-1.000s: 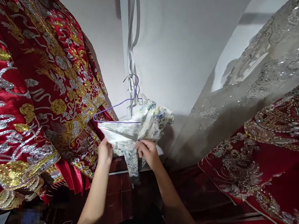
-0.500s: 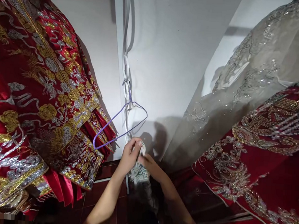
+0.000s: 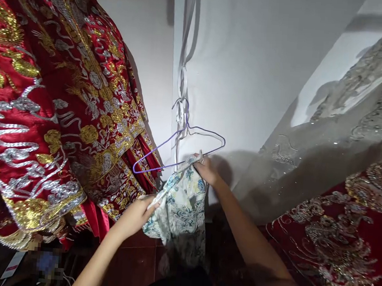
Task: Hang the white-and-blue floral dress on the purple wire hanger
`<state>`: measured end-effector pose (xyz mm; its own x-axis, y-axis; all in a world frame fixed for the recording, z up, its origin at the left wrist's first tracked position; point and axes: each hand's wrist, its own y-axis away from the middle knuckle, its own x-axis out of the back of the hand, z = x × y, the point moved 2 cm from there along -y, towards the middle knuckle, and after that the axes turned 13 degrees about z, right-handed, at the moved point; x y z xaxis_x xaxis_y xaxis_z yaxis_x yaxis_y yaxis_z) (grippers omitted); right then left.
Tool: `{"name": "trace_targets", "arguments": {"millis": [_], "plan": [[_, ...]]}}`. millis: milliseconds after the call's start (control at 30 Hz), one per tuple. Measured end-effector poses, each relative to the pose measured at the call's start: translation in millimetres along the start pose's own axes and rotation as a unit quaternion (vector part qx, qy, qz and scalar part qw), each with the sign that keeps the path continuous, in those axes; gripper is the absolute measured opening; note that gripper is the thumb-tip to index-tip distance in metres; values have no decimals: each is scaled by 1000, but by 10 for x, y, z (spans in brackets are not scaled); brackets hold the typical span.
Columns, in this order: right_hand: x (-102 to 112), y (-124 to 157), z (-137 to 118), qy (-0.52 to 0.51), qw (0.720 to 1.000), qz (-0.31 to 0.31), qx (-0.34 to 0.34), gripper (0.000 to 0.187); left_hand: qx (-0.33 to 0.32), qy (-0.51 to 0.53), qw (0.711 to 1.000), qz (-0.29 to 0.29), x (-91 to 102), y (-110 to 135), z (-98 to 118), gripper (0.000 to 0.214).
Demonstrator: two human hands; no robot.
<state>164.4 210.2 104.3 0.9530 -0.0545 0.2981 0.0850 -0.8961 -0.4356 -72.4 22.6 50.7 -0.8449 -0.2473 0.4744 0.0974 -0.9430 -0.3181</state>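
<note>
A white garment with a blue floral print hangs between my two hands, just below a purple wire hanger. The hanger hangs from white cords at the corner of a white wall. My right hand pinches the garment's top edge right at the hanger's lower bar. My left hand grips the garment's lower left edge and holds it out to the side. The cloth's lower part drops into shadow.
A red robe with heavy gold and silver embroidery fills the left side, close to the hanger. A sheer beaded gown and another red embroidered garment hang on the right. Dark red floor tiles lie below.
The garment came off the hanger and was bunched low in both hands. Now my right hand has raised its top edge to the hanger bar while my left hand has pulled the lower edge out leftward.
</note>
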Motion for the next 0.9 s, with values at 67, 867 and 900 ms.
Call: {"name": "trace_targets", "arguments": {"millis": [67, 867, 900], "plan": [[-31, -63, 133, 38, 999, 24, -9, 17, 28, -41, 999, 0, 244, -72, -81, 26], [954, 367, -364, -11, 990, 132, 36, 79, -192, -93, 976, 48, 534, -1410, 876, 34], [1089, 329, -365, -7, 985, 173, 21, 87, -185, -84, 978, 36, 560, -1407, 880, 34]]}}
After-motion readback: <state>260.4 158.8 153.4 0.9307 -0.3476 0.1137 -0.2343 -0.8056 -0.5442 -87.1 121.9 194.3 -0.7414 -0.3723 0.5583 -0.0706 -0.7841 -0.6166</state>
